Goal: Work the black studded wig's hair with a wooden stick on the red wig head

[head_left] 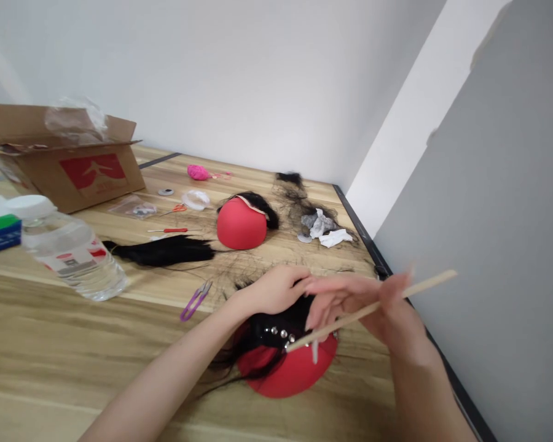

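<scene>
A red dome-shaped head form [288, 371] stands in front of me, with black hair [262, 336] draped over its upper part. Shiny round pin heads [283, 333] run in a row across the hair. My left hand [279, 288] is closed at the top of the hair, its fingertips mostly hidden. My right hand [359, 307], slightly blurred, grips a thin wooden stick [424, 286] that slants down toward the pins. Its fingers are curled near the hair and meet my left fingertips.
Purple thread snips [196, 302] lie left of the form. Farther back are a second red head form [242, 224], a black hair bundle [166, 250], a red-handled hook [175, 231] and crumpled tissue [322, 224]. A bottle [78, 258] and cardboard box [83, 175] stand left; a wall [498, 215] rises right.
</scene>
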`<state>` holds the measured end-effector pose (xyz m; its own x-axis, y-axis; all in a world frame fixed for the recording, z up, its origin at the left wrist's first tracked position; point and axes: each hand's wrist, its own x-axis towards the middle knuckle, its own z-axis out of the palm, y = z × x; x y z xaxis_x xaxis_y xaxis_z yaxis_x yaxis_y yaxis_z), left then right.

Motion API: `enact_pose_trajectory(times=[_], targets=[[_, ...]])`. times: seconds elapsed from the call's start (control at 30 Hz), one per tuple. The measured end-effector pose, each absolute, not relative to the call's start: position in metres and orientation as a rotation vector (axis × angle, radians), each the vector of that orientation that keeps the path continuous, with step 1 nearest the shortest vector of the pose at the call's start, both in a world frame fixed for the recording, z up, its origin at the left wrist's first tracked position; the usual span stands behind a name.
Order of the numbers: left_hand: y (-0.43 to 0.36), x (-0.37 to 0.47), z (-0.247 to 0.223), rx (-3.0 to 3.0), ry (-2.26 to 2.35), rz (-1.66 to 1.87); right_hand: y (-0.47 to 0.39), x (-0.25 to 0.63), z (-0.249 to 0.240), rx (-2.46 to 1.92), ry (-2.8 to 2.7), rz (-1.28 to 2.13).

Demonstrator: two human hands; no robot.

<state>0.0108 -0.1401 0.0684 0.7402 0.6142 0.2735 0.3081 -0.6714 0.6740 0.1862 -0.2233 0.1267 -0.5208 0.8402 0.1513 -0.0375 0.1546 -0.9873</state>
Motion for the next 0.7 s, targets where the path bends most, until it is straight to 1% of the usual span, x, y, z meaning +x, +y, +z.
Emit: enact_pose_trajectory(times=[0.1, 0.2, 0.27, 0.53, 0.63, 0.7], targets=[[-0.134, 0.009, 0.065, 2.27, 0.677, 0.637, -0.22, 0.17, 0.115, -0.742, -1.816, 1.585], [-0.13, 0.009, 0.061, 2.237, 0.649, 0.624, -0.207, 0.162, 0.094, -0.72, -1.654, 1.789], [-0.129, 0.009, 0.059, 2.231, 0.646, 0.622, -0.202, 0.162, 0.08, -0.721, -1.504, 1.833], [-0.127, 0.01, 0.057, 2.226, 0.687, 0.63, -0.209, 0.172, 0.051, -0.605, -1.314, 1.635], [-0.128, 0.01, 0.058, 2.22, 0.675, 0.618, -0.213, 0.17, 0.053, -0.642, -1.499, 1.491], [-0.128, 0.01, 0.059, 2.216, 0.673, 0.614, -0.216, 0.168, 0.059, -0.706, -1.695, 1.272]])
